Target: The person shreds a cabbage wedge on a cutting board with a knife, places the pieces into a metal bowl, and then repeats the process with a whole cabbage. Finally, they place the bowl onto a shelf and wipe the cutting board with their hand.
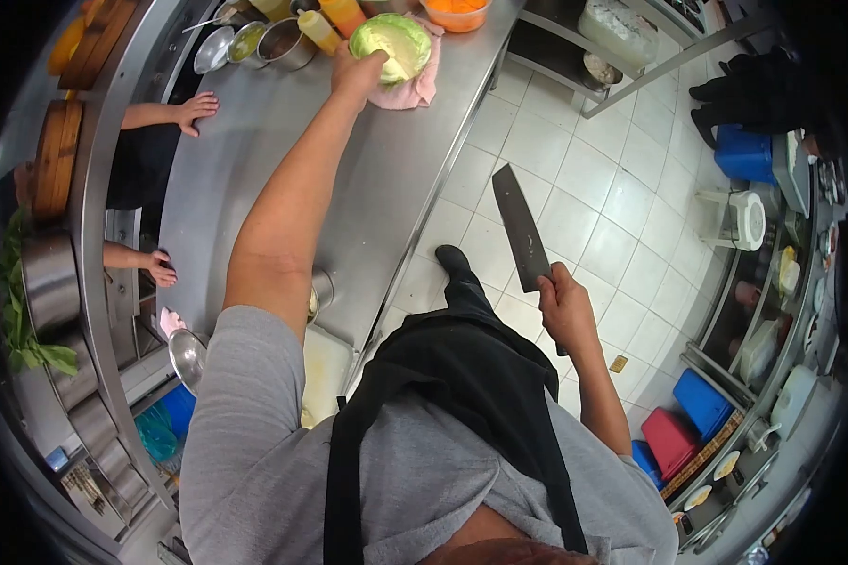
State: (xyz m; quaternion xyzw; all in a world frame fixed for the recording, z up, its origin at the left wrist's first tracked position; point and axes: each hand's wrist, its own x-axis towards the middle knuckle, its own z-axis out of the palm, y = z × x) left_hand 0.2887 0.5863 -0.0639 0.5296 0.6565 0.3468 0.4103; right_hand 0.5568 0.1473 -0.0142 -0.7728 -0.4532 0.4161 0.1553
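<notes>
My left hand (356, 75) reaches far across the steel counter and grips the near left edge of a cut cabbage (392, 47), its pale inside facing up. Under the cabbage lies a pink cloth (431, 77), close to the counter's edge. In my right hand (567, 303) is the handle of a broad-bladed kitchen knife (519, 224). The blade points up and away from me, over the tiled floor and apart from the counter.
The steel counter (245, 169) runs along my left. Sauce bottles (318, 30), metal bowls (214, 49) and an orange-filled tub (457, 13) stand at its far end. Another person's hands (194, 112) rest on its left edge. Shelving (725, 377) lines the right.
</notes>
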